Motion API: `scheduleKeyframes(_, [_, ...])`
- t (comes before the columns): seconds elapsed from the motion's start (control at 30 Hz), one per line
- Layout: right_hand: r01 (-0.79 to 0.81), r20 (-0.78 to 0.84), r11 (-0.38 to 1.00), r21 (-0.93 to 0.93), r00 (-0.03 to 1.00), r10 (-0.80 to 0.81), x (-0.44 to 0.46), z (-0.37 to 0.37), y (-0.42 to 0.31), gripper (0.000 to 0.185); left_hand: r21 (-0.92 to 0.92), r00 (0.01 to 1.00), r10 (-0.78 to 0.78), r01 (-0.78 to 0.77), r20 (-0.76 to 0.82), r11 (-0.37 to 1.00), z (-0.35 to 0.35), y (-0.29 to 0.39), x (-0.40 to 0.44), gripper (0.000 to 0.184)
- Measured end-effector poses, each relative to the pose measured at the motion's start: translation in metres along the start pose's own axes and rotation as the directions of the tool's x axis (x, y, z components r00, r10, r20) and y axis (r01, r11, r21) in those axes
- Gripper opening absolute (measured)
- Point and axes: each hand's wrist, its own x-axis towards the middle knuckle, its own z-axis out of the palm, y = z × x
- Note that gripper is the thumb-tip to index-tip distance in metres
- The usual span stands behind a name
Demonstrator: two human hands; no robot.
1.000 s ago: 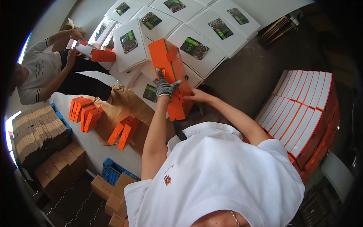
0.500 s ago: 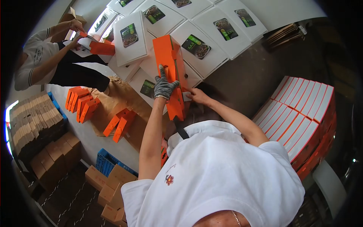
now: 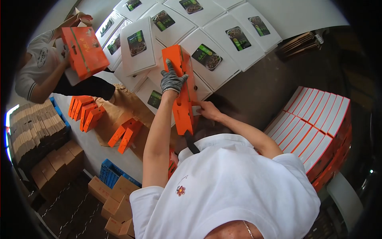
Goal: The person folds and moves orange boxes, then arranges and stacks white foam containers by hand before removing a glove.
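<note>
An orange carton (image 3: 184, 113) stands on end in front of me, its narrow side facing up. My left hand (image 3: 173, 81), in a grey striped glove, grips its upper part, thumb across the right edge and fingers along the face. My bare right hand (image 3: 211, 110) is at the carton's lower right side, fingers closed on a small white piece (image 3: 196, 110), perhaps a flap or card. Whether that piece is attached to the carton I cannot tell. Behind the carton lie white boxes (image 3: 183, 42) with green and black food labels.
At left a co-worker (image 3: 41, 67) holds another orange carton (image 3: 85, 51). Several orange cartons (image 3: 129, 133) stand on brown paper (image 3: 111, 119). A stack of orange-and-white cartons (image 3: 314, 119) is at right. Brown boxes (image 3: 119, 195), a blue crate (image 3: 111, 173) and flat cardboard (image 3: 36, 119) are lower left.
My left hand has slid slightly up the carton, which sits a little lower in view. The right hand keeps its place. The co-worker's carton has turned and come up, showing its broad face.
</note>
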Motion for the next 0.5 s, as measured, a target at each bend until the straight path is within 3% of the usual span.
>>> scheduleKeyframes(0.07, [-0.011, 0.012, 0.994, 0.105, 1.000, 0.010, 0.005, -0.001, 0.017, 0.048, -0.021, 0.994, 0.109, -0.110, -0.022, 0.994, 0.000, -0.006, -0.002, 0.090])
scheduleKeyframes(0.1, [-0.025, 0.028, 0.979, 0.201, 0.999, 0.019, 0.006, -0.003, 0.023, 0.050, -0.125, 0.971, 0.214, -0.227, -0.106, 0.966, 0.013, -0.022, 0.010, 0.086])
scheduleKeyframes(0.13, [-0.083, 0.105, 0.984, 0.160, 0.992, 0.067, 0.006, -0.011, 0.021, 0.050, -0.221, 0.931, 0.304, -0.345, -0.201, 0.912, 0.031, -0.044, 0.024, 0.082])
scheduleKeyframes(0.17, [-0.081, 0.107, 0.985, 0.154, 0.992, 0.064, 0.005, -0.015, 0.014, 0.050, -0.536, 0.950, 0.242, -0.312, -0.198, 0.785, 0.042, -0.061, 0.032, 0.063])
scheduleKeyframes(0.2, [-0.098, -0.025, 0.990, 0.107, 0.995, 0.101, 0.004, -0.017, 0.006, 0.048, -0.733, 0.984, 0.164, -0.165, -0.075, 0.660, 0.033, -0.064, 0.028, 0.049])
scheduleKeyframes(0.23, [-0.120, -0.154, 0.991, 0.063, 0.980, 0.129, 0.004, -0.019, -0.003, 0.046, -0.872, 0.992, 0.109, 0.005, 0.067, 0.490, 0.018, -0.064, 0.016, 0.036])
scheduleKeyframes(0.27, [-0.114, -0.139, 0.992, 0.058, 0.983, 0.121, 0.007, -0.028, -0.018, 0.046, -0.958, 0.995, 0.059, 0.060, 0.080, 0.282, 0.000, -0.052, -0.005, 0.021])
scheduleKeyframes(0.3, [0.144, -0.277, 0.955, -0.258, 0.936, -0.216, 0.012, -0.039, -0.037, 0.042, -0.960, 0.997, 0.042, 0.056, 0.071, 0.274, -0.001, -0.057, -0.005, 0.021])
scheduleKeyframes(0.33, [0.326, -0.290, 0.757, -0.566, 0.781, -0.553, 0.018, -0.044, -0.048, 0.038, -0.946, 0.991, 0.071, 0.090, 0.117, 0.312, -0.002, -0.064, -0.005, 0.029])
scheduleKeyframes(0.37, [0.345, -0.266, 0.747, -0.569, 0.782, -0.563, 0.030, -0.042, -0.053, 0.038, -0.931, 0.981, 0.099, 0.123, 0.166, 0.344, -0.003, -0.072, -0.007, 0.038])
scheduleKeyframes(0.43, [0.661, 0.296, 0.295, -0.690, 0.630, -0.718, 0.058, -0.043, -0.060, 0.031, -0.888, 0.982, 0.145, 0.043, 0.122, 0.457, -0.007, -0.069, -0.011, 0.041])
scheduleKeyframes(0.47, [0.683, 0.327, 0.272, -0.678, 0.612, -0.720, 0.068, -0.043, -0.064, 0.031, -0.844, 0.983, 0.155, 0.001, 0.100, 0.537, -0.007, -0.069, -0.012, 0.042])
scheduleKeyframes(0.5, [0.738, 0.352, 0.224, -0.636, 0.536, -0.768, 0.078, -0.043, -0.068, 0.026, -0.826, 0.985, 0.173, -0.083, 0.018, 0.557, -0.012, -0.060, -0.019, 0.030])
